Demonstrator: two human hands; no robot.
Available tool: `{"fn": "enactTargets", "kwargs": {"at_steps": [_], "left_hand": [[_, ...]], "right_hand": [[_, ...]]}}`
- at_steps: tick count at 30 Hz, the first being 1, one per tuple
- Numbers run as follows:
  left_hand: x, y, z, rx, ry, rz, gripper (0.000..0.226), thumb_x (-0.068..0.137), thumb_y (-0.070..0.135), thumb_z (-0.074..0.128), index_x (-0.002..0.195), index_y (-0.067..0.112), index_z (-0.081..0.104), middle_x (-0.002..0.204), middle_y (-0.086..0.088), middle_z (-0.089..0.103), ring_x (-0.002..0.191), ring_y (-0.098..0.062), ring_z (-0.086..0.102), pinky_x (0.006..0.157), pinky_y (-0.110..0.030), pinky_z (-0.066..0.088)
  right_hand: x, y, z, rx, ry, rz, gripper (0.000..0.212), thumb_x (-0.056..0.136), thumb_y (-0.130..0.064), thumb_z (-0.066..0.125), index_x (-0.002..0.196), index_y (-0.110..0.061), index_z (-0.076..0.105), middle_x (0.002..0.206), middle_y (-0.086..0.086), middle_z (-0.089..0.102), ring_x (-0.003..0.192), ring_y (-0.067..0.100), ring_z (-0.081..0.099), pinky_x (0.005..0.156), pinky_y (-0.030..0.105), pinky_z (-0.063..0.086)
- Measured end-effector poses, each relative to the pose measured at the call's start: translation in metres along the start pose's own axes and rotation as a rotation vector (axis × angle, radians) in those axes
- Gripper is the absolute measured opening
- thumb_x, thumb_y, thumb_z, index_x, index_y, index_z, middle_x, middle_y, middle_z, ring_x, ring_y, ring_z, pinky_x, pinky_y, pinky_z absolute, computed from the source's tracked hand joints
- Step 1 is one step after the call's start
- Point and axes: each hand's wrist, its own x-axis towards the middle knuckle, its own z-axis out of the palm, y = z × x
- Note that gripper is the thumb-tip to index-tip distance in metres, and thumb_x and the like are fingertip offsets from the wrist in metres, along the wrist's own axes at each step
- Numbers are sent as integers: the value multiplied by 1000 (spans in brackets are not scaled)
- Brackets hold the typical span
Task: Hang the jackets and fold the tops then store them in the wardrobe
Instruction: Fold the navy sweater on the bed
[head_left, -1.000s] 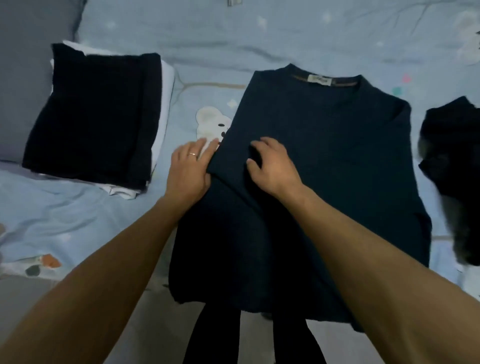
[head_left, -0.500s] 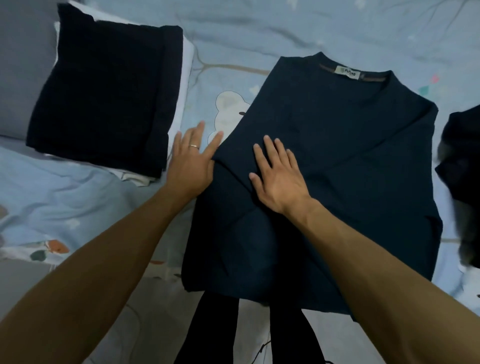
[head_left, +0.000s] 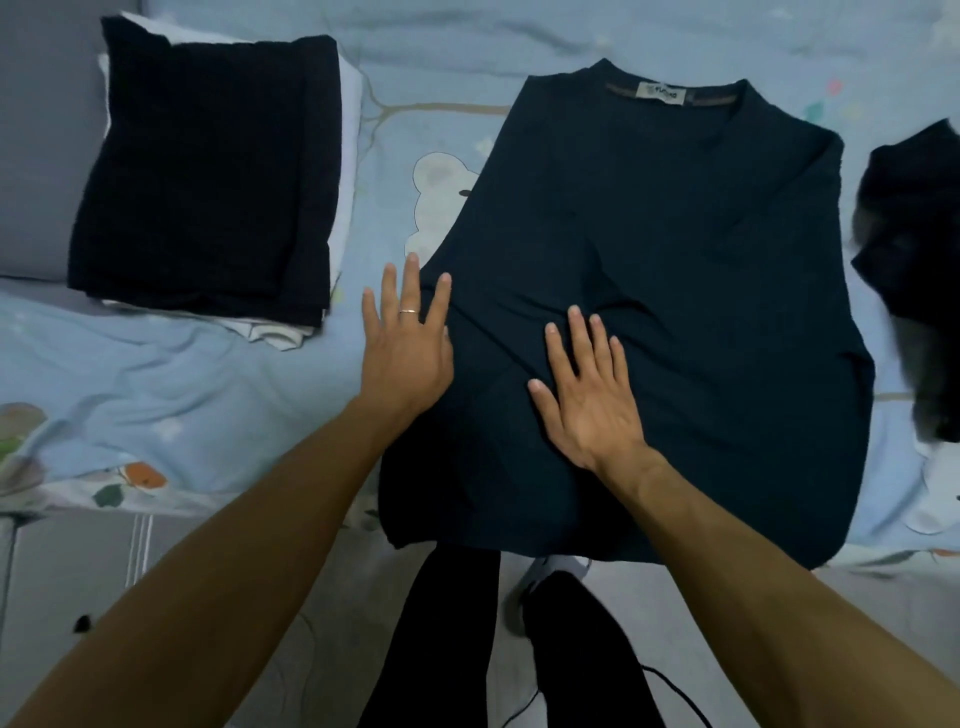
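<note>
On the pale blue printed bedsheet (head_left: 171, 384), a dark navy knit top (head_left: 675, 291) lies flat, the left hand (head_left: 408, 343) resting straight-fingered at its left edge, the right hand (head_left: 587, 395) pressing flat on it, with a squared folded stack (head_left: 208, 176) far left.

Only one piece of printed matter found: a small pale neck label (head_left: 661, 94) sewn inside the back collar of the dark teal top (head_left: 675, 291), which lies flat on the bed toward its far edge. Dark lettering is present on the label, but it is too blurred to read reliably.
</note>
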Motion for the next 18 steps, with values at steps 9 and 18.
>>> {"fn": "enactTargets", "kwargs": {"at_steps": [9, 18], "left_hand": [[-33, 108, -1, -4, -126, 432, 59, 102, 36, 31, 157, 23, 17, 165, -9, 5, 152, -29, 5, 122, -50, 0], [-109, 192, 2, -843, 108, -334, 21, 93, 20, 62, 113, 14, 65, 123, -5, 57, 115, -19, 54, 102, -30, 45]], "right_hand": [[-67, 72, -16, 77, 93, 258, 61, 103, -42, 31, 154, -10, 26, 162, 18, 16, 149, 35, 12, 121, 50, 8], [-135, 145, -27, 438, -21, 552, 46, 90, -40, 61, 122, -8, 51, 118, 12, 58, 106, 30, 55, 90, 40, 47]]}}
